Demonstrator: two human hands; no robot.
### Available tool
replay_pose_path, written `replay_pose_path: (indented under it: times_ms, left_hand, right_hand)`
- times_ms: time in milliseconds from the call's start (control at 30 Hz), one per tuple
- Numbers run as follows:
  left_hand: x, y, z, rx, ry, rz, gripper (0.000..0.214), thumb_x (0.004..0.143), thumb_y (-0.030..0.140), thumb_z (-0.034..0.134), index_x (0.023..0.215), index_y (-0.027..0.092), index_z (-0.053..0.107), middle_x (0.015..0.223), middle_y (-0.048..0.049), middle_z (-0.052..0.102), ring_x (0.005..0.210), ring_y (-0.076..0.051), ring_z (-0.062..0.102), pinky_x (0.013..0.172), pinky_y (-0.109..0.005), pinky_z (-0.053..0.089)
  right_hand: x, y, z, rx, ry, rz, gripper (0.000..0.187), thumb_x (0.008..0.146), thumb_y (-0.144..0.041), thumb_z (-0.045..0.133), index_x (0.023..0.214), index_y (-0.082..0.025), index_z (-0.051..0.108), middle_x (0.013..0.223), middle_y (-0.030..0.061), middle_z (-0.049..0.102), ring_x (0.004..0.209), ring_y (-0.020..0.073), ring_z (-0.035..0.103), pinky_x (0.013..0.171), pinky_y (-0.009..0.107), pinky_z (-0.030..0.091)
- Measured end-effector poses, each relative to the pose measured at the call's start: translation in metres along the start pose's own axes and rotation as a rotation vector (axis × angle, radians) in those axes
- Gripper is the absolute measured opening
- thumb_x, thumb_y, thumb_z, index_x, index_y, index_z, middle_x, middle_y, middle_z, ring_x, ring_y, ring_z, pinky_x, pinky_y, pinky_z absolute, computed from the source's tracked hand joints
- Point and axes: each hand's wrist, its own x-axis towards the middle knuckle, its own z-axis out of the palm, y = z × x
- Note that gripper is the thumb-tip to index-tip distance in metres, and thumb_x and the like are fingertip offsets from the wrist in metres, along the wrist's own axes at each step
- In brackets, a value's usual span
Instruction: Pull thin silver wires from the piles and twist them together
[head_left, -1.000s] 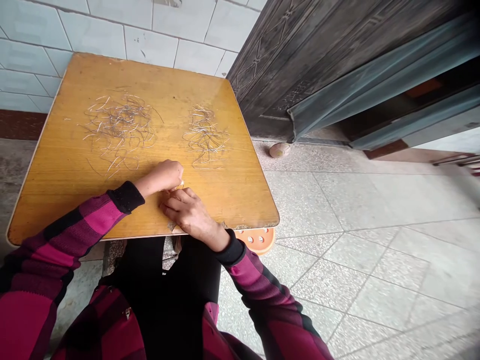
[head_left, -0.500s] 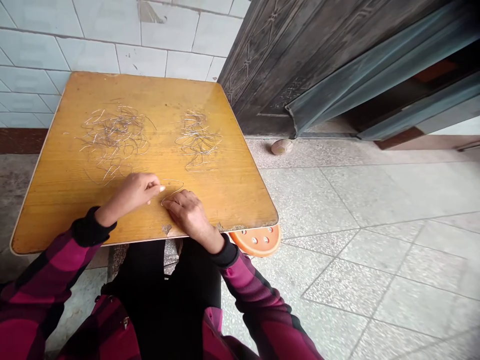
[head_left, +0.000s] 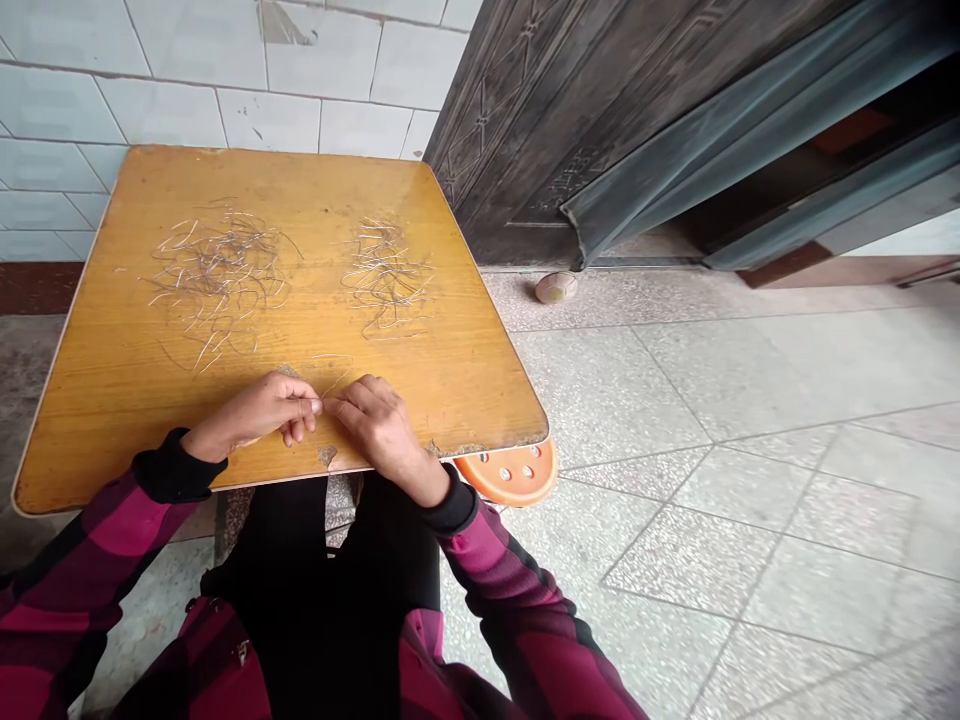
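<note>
Two loose heaps of thin metal wire lie on the far half of a yellow wooden table point(head_left: 442, 380), a larger one point(head_left: 217, 275) on the left and a smaller one point(head_left: 386, 275) on the right. Near the table's front edge, my left hand point(head_left: 259, 412) and my right hand point(head_left: 379, 428) meet. A thin metal wire point(head_left: 335, 383) rises from between their fingertips. My left fingers pinch it, and my right fingers seem to close on it too, though they partly hide it. Both black-cuffed, magenta sleeves rest along the table edge.
A dark carved wooden door point(head_left: 517, 130) stands beyond the table's right side, with a tiled wall point(head_left: 187, 90) behind. An orange perforated stool point(head_left: 510, 472) shows under the near right corner. A small round object point(head_left: 556, 287) sits on the speckled tile floor point(head_left: 675, 560).
My left hand has moved right, back against my right hand, and the wire loop seen earlier now appears as a short strand between them. The view has shifted slightly.
</note>
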Motion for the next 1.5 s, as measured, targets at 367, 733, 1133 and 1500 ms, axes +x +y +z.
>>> replay_pose_path:
  times_ms: [367,733,1133,1500]
  left_hand:
    - [0.002,0.003,0.009,0.117,0.182,0.158,0.017,0.079,0.027,0.055,0.066,0.015,0.059,0.049,0.0017,0.059,0.043,-0.008,0.054,0.046,-0.019,0.044]
    - [-0.001,0.005,0.008,0.177,0.108,0.191,0.018,0.080,0.027,0.054,0.066,0.017,0.059,0.047,0.0038,0.057,0.042,-0.008,0.052,0.047,-0.019,0.041]
    - [-0.002,0.003,0.014,0.082,0.078,0.201,0.020,0.080,0.032,0.054,0.067,0.017,0.056,0.047,0.0041,0.055,0.040,-0.008,0.050,0.045,-0.020,0.041]
    - [-0.003,0.002,0.021,0.041,0.079,0.225,0.019,0.077,0.031,0.055,0.065,0.017,0.055,0.051,0.0045,0.055,0.037,-0.006,0.048,0.042,-0.019,0.039]
  right_hand:
    - [-0.017,0.006,0.001,0.829,0.363,0.521,0.036,0.080,-0.037,0.076,0.109,-0.021,0.064,0.098,0.0047,0.069,0.084,0.0144,0.065,0.079,0.032,0.055]
    - [-0.013,-0.014,0.018,1.360,0.352,0.801,0.023,0.075,-0.039,0.078,0.092,-0.024,0.076,0.087,0.0016,0.074,0.072,0.0130,0.068,0.075,0.032,0.059]
    - [-0.003,-0.018,0.012,1.271,0.353,0.737,0.016,0.074,-0.037,0.079,0.078,-0.022,0.076,0.070,-0.0007,0.067,0.059,0.0100,0.060,0.060,0.026,0.053]
    - [-0.009,0.000,0.008,1.531,0.150,0.812,0.023,0.064,-0.038,0.086,0.072,-0.019,0.076,0.062,-0.0014,0.068,0.051,0.0070,0.055,0.052,0.021,0.048]
